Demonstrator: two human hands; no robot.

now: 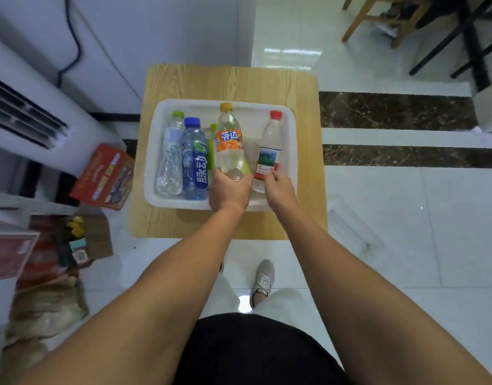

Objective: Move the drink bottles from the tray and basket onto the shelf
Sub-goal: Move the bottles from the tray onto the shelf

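White tray point(291, 151), centred on the wooden surface point(231, 79). Holds five drink bottles, all lying down with caps toward the tray's far rim.

At the tray's left end: clear bottle with a green cap point(170, 162). Touching it on the right: blue bottle with a blue cap point(195, 165). Next over, mostly hidden: slim green bottle point(212, 151), only a strip showing. At the tray's middle: orange-labelled bottle with a yellow cap point(229, 145), tilted with its cap raised above the far rim. Toward the tray's right end: red-capped bottle point(270, 151) with a red and white label. Between these last two, against the tray floor: a scrap of pale mesh point(251, 152).

Left hand point(229, 191), over the tray's near rim: fingers curled round the base of the orange-labelled bottle, gripping it.

Right hand point(279, 187), at the tray's near right corner: fingers bent in, pinching the lower part of the red-capped bottle at the edge of its label.

Left of the tray, on the floor: a red carton point(103, 176) and a white floor-standing unit point(31, 118) with dark vents. Nearer than the tray, on the white tiles: a grey shoe point(264, 276).
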